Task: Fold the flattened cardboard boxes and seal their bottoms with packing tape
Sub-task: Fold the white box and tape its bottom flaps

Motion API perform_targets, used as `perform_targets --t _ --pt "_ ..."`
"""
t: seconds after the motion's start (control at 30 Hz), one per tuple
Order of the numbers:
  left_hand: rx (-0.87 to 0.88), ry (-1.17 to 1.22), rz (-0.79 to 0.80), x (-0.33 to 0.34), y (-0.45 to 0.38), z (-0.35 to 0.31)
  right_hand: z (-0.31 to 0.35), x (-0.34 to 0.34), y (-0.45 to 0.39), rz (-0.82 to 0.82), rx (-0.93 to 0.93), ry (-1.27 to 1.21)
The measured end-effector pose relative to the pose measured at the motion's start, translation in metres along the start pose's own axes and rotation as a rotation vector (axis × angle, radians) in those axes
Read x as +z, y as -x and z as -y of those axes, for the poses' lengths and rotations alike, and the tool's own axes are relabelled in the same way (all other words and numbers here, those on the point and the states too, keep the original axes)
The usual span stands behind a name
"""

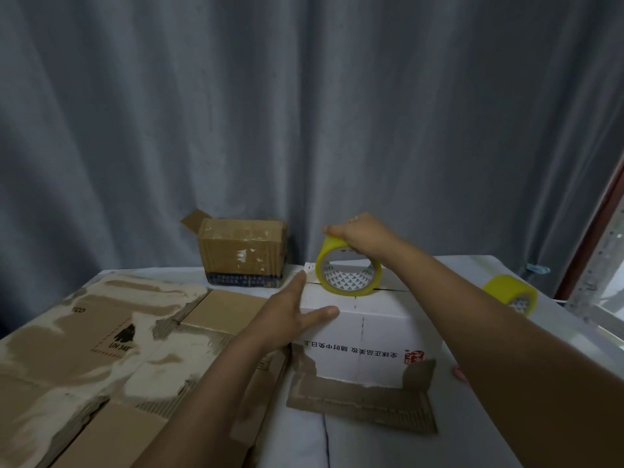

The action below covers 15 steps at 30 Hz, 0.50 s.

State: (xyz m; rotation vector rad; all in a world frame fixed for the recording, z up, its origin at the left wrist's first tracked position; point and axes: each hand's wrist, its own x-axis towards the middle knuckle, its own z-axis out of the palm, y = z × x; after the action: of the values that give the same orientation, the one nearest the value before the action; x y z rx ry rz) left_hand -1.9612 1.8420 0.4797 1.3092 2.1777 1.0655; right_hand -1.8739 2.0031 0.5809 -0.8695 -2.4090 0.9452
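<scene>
Two hands are at work on one white box (364, 336), which stands on the table (472, 417) with its bottom flaps turned up, probably so the seam faces the person for taping. Nearest the camera, a torn strip of brown cardboard (364, 400) hangs off the box's front face, and to the left lie flattened boxes (84, 349) in a loose pile, close at hand, likely waiting their turn.

Next comes the left hand (290, 315), fingers straight and spread, palm laid against the box's left upper edge. It grips nothing; it appears to brace the box and keep the flaps shut so the tape can be drawn across without the box sliding.

Beyond it, the right hand (361, 234) has its fingers curled over the top of a yellow tape roll (347, 271), which stands on edge on the box right at the dark seam between the flaps. My judgement is that sealing is just starting, since no tape strip is clear on the seam.

Farther right, a second yellow roll (510, 292) sits apart on the table as a spare. At the back, a small brown box (241, 251), already taped, stands against the grey curtain (304, 113).
</scene>
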Motion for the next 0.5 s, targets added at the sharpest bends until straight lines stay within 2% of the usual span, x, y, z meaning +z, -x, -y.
perform_targets --t 0.13,0.3,0.37,0.5 --pt "0.021 0.006 -0.006 0.001 0.001 0.001 0.0 -0.013 0.007 0.054 0.019 -0.089" --pt "0.031 -0.082 0.0 -0.001 -0.003 0.003 -0.028 -0.028 0.026 0.25 0.053 -0.436" --pt "0.033 -0.11 -0.026 0.0 -0.003 0.002 -0.038 -0.025 0.03 0.225 0.029 -0.477" --pt "0.024 -0.127 -0.057 -0.002 0.0 0.001 -0.034 -0.026 0.028 0.045 -0.097 -0.284"
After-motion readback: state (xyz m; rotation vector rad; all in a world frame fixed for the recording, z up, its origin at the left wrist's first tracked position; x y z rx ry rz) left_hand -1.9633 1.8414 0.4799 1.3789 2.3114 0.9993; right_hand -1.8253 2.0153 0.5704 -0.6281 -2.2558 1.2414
